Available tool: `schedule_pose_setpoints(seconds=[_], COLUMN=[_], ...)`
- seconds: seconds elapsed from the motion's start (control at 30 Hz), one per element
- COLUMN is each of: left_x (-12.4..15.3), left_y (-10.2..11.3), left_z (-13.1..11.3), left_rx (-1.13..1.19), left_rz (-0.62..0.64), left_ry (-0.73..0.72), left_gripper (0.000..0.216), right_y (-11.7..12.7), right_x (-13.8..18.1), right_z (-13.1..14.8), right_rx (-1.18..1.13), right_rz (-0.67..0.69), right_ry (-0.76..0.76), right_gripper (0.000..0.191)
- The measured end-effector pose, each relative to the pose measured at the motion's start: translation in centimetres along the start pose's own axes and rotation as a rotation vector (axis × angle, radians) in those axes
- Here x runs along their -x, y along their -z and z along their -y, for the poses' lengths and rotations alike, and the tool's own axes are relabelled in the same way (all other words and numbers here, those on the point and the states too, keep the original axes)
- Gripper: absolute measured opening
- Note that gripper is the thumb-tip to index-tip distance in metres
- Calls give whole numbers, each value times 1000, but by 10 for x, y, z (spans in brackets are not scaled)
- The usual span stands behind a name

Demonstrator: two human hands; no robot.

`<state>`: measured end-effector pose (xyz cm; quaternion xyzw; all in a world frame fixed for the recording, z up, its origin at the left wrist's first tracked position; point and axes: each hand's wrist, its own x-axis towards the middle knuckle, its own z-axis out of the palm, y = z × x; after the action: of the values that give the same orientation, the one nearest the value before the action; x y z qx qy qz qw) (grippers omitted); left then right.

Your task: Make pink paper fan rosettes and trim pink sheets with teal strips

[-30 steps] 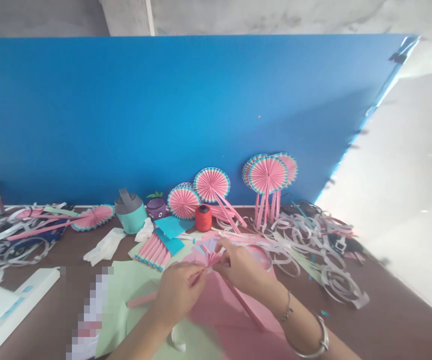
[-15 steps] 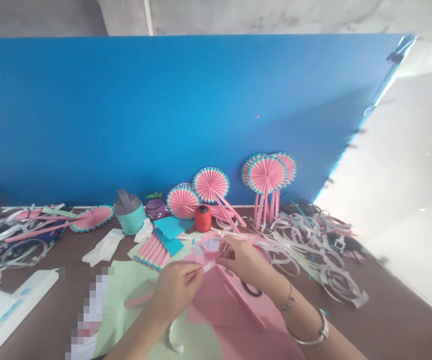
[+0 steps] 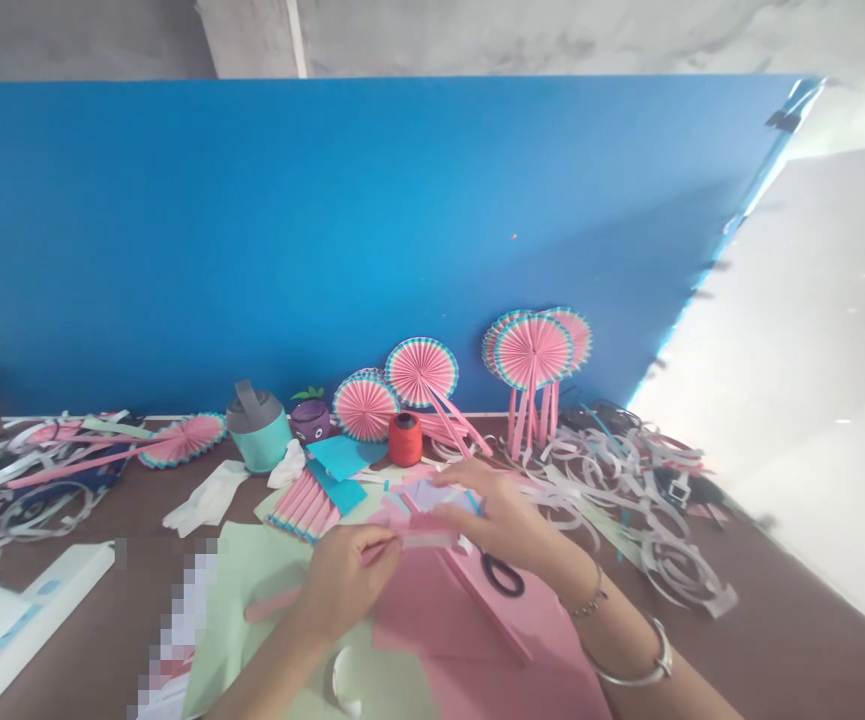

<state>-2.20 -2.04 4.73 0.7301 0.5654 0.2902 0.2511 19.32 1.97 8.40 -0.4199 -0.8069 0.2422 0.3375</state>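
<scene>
- Head view, hands: the left hand (image 3: 353, 575) pinches, between thumb and finger, what seems the end of the folded pink paper (image 3: 423, 520); a whitish strip (image 3: 428, 540) runs along it.
- The right hand (image 3: 492, 515) has its thumb and forefinger parted beside this paper; I cannot tell if they touch it.
- The paper is above the pink sheet (image 3: 432, 610), near the scissors (image 3: 502, 577).
- Done, as I judge: the round fans (image 3: 533, 350) leaning at the blue board (image 3: 327, 230).
- Unfinished: the held paper is not yet round, and pleated pieces (image 3: 306, 505) lie unopened.
</scene>
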Motion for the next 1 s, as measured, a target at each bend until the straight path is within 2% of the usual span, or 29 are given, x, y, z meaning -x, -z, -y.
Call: schedule_pose_setpoints(seconds=[0.1,0.17,0.23,0.33,0.4,0.5,0.63,0.77,0.9,0.97,1.0], left_x=[1,2,2,4,4,5,6,5,3,2,2], left_y=[1,0,-1,-2,-1,4,9,12,13,13,13], left_z=[-4,-6,-7,-8,-8,-10,-12,-14,-10,-7,-6], left_rx=[2,-16,-41,-41,4,106,218,293,314,288,249], left_rz=[1,17,53,110,145,182,210,229,192,126,86], left_ry=[-15,-47,-102,-176,-182,-142,-106,-74,-43,-44,-47], left_gripper=[34,34,34,35,35,35,35,35,32,30,30], right_y=[-9,-15,-20,-24,-22,-15,-6,-1,4,8,9], right_x=[7,10,12,10,7,4,1,2,-1,-4,-6], right_z=[12,14,11,2,-4,-12,-14,-15,-27,-32,-32], right_rx=[65,125,154,131,54,-129,-313,-515,-696,-684,-620], right_rz=[148,187,208,291,368,448,532,593,540,417,304], right_ry=[81,85,63,5,-68,-177,-213,-256,-276,-275,-272], right_gripper=[46,49,44,23,15,20,15,21,28,31,31])
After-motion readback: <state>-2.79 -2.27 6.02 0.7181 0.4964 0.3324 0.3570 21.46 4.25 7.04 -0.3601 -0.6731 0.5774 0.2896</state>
